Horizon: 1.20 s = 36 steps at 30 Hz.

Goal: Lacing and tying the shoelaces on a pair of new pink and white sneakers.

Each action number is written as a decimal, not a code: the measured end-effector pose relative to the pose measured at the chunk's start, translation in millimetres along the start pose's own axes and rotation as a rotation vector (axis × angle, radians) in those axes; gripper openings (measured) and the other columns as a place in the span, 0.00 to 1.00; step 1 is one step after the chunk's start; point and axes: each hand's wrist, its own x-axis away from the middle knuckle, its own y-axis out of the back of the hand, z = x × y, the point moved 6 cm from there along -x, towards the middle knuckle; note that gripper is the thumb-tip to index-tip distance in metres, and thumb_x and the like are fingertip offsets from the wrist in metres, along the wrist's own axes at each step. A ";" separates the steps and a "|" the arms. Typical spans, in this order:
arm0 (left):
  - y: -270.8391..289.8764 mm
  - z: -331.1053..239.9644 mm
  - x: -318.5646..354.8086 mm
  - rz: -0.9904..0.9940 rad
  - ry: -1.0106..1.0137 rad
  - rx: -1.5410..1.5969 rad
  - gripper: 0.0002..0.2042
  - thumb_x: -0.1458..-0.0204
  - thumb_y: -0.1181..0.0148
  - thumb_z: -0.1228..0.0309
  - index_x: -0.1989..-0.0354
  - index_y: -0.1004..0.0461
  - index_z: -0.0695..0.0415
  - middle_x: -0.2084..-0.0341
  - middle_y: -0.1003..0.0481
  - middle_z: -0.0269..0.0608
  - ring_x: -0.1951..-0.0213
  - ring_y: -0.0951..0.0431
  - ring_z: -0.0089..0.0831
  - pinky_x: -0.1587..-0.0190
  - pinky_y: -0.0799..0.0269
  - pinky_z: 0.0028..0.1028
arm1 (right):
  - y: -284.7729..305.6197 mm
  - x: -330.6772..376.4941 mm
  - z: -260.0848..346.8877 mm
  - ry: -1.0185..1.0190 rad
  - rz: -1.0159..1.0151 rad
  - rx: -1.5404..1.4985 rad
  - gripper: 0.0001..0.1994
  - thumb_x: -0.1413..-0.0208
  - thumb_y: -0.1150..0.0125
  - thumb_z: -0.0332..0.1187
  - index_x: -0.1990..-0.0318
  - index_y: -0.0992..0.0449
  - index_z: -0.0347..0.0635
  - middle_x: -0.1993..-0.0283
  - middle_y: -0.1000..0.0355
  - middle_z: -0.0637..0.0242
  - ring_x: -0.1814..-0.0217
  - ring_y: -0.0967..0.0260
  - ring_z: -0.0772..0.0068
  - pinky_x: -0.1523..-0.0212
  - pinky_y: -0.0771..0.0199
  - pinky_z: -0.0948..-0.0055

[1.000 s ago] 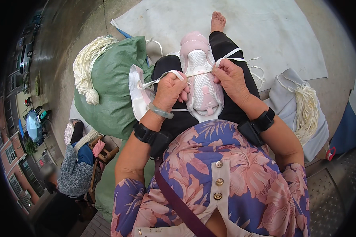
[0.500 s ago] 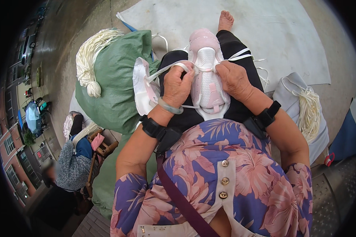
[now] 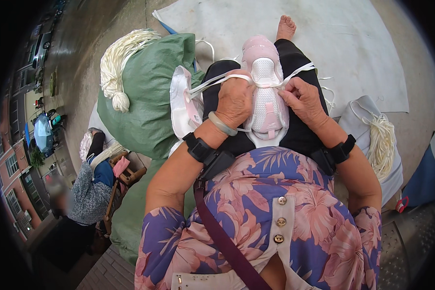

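Observation:
A pink and white shoe upper (image 3: pixel 270 108) lies across my lap, its rounded toe pointing away from me. My left hand (image 3: pixel 235 100) is closed at its left edge, with white lace (image 3: pixel 205 87) passing over the fingers. On the other side, my right hand (image 3: pixel 304 102) pinches at the eyelet edge; thumb and forefinger meet there, perhaps on a lace end too small to make out. Another white lace (image 3: pixel 297 71) crosses the upper and trails over my right knee. The second pink and white upper (image 3: pixel 181 104) hangs beside my left hand, joined to the lace.
Left of me stands a green sack (image 3: pixel 147 92) topped by a bundle of cream laces (image 3: pixel 118 67). More laces (image 3: pixel 383 145) lie on a grey bag (image 3: pixel 362 118) at the right. A pale sheet (image 3: pixel 353 34) covers the ground ahead. Another person (image 3: pixel 89 193) sits at lower left.
My left hand has come in closer against the shoe upper and its fingers have curled. My right hand has shifted slightly away from the tongue to the eyelet edge. The whole view moved a little.

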 end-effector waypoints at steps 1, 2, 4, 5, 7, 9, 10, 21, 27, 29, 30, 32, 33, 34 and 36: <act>-1.7 0.1 -0.6 -0.001 0.004 -0.004 0.07 0.57 0.47 0.78 0.67 0.31 0.63 0.69 0.29 0.49 0.66 0.29 0.45 0.62 0.33 0.34 | 1.0 0.5 1.2 -0.009 -0.012 -0.027 0.07 0.54 0.41 0.27 0.75 0.34 0.37 0.81 0.35 0.66 0.83 0.38 0.78 0.80 0.38 0.80; -5.5 -1.5 -1.8 0.012 -0.039 -0.052 0.07 0.57 0.47 0.78 0.68 0.31 0.63 0.69 0.29 0.50 0.65 0.29 0.46 0.61 0.34 0.35 | 1.8 0.6 2.0 -0.018 -0.024 -0.053 0.07 0.56 0.41 0.27 0.75 0.34 0.37 0.81 0.35 0.63 0.83 0.37 0.74 0.80 0.37 0.77; -10.9 1.1 -1.8 0.034 -0.064 -0.081 0.05 0.58 0.47 0.77 0.71 0.32 0.63 0.70 0.30 0.51 0.65 0.30 0.48 0.60 0.35 0.37 | 2.1 -0.3 6.8 0.002 -0.042 -0.069 0.05 0.56 0.42 0.26 0.74 0.33 0.37 0.81 0.34 0.64 0.82 0.37 0.76 0.80 0.37 0.79; -9.6 -0.2 -3.7 0.035 -0.059 -0.081 0.05 0.58 0.47 0.77 0.71 0.32 0.63 0.70 0.30 0.51 0.65 0.30 0.48 0.60 0.35 0.37 | 3.5 1.0 8.2 0.017 -0.067 -0.081 0.04 0.55 0.43 0.26 0.73 0.32 0.37 0.81 0.34 0.65 0.82 0.37 0.78 0.79 0.37 0.80; -10.3 -2.8 -8.2 0.096 -0.066 -0.060 0.05 0.59 0.47 0.78 0.73 0.33 0.62 0.71 0.30 0.51 0.66 0.30 0.48 0.61 0.35 0.37 | 4.3 -1.5 4.5 0.012 -0.089 -0.095 0.04 0.55 0.44 0.26 0.73 0.31 0.36 0.81 0.34 0.66 0.82 0.38 0.81 0.79 0.38 0.81; -7.3 -6.0 -16.1 0.097 -0.108 -0.054 0.04 0.59 0.47 0.77 0.75 0.33 0.62 0.72 0.30 0.51 0.67 0.30 0.47 0.62 0.35 0.37 | 4.6 -4.7 4.6 0.013 -0.109 -0.108 0.03 0.54 0.44 0.25 0.72 0.30 0.36 0.81 0.35 0.68 0.81 0.39 0.84 0.79 0.38 0.82; -10.0 -10.4 -19.6 0.153 -0.170 -0.105 0.04 0.59 0.47 0.76 0.75 0.33 0.63 0.74 0.31 0.51 0.67 0.31 0.47 0.63 0.35 0.37 | 5.2 -5.5 1.8 -0.052 -0.116 -0.159 0.03 0.53 0.45 0.26 0.72 0.30 0.36 0.82 0.35 0.69 0.81 0.40 0.85 0.79 0.38 0.82; 10.6 9.6 1.0 0.389 0.577 -0.145 0.19 0.66 0.36 0.57 0.74 0.31 0.61 0.70 0.29 0.50 0.67 0.28 0.41 0.67 0.33 0.36 | 10.6 -8.3 17.4 -0.269 -0.048 -0.344 0.04 0.51 0.46 0.27 0.71 0.29 0.36 0.81 0.36 0.70 0.80 0.40 0.85 0.79 0.37 0.81; 9.9 -20.4 5.8 0.151 0.005 -0.184 0.30 0.68 0.33 0.57 0.57 0.34 0.63 0.64 0.29 0.51 0.61 0.29 0.46 0.57 0.33 0.34 | -15.2 -9.6 40.2 0.224 -0.088 0.176 0.04 0.55 0.46 0.29 0.71 0.27 0.41 0.77 0.31 0.59 0.76 0.31 0.63 0.73 0.32 0.69; 8.2 -16.5 8.5 0.123 -0.023 -0.176 0.29 0.67 0.34 0.60 0.57 0.34 0.64 0.66 0.29 0.51 0.63 0.28 0.46 0.60 0.32 0.35 | -25.5 -10.9 42.5 0.242 -0.059 0.249 0.05 0.56 0.46 0.30 0.71 0.27 0.43 0.74 0.30 0.60 0.71 0.31 0.57 0.71 0.32 0.65; 6.1 -12.9 10.2 0.147 0.029 -0.184 0.25 0.64 0.36 0.61 0.58 0.34 0.63 0.68 0.29 0.51 0.64 0.28 0.46 0.62 0.31 0.35 | -29.9 -10.5 43.7 0.278 -0.057 0.294 0.04 0.56 0.46 0.30 0.70 0.28 0.43 0.74 0.31 0.61 0.71 0.31 0.58 0.71 0.32 0.65; 3.2 -8.4 11.4 0.171 0.082 -0.189 0.22 0.62 0.39 0.63 0.59 0.34 0.63 0.70 0.28 0.51 0.66 0.27 0.47 0.63 0.31 0.36 | -35.8 -9.9 45.2 0.358 -0.069 0.410 0.04 0.55 0.44 0.32 0.71 0.30 0.44 0.75 0.33 0.63 0.74 0.31 0.60 0.73 0.32 0.66; 0.8 -5.1 11.5 0.191 0.125 -0.180 0.19 0.60 0.42 0.65 0.61 0.33 0.63 0.73 0.28 0.51 0.68 0.28 0.47 0.65 0.31 0.37 | -37.9 -9.9 43.9 0.356 -0.068 0.412 0.04 0.55 0.44 0.32 0.71 0.30 0.44 0.75 0.33 0.63 0.74 0.31 0.60 0.73 0.32 0.66; -1.1 -1.4 11.9 0.212 0.168 -0.171 0.15 0.58 0.46 0.67 0.63 0.33 0.63 0.75 0.29 0.51 0.70 0.28 0.48 0.67 0.32 0.38 | -40.2 -9.7 42.8 0.360 -0.071 0.435 0.05 0.55 0.44 0.33 0.72 0.31 0.45 0.75 0.34 0.64 0.75 0.31 0.61 0.75 0.32 0.67; -1.1 -0.6 11.7 0.207 0.145 -0.165 0.13 0.58 0.48 0.69 0.64 0.33 0.62 0.76 0.29 0.51 0.71 0.28 0.49 0.68 0.32 0.39 | -43.4 -10.2 42.5 0.365 -0.070 0.460 0.06 0.55 0.44 0.34 0.73 0.32 0.45 0.76 0.34 0.64 0.76 0.31 0.62 0.76 0.32 0.68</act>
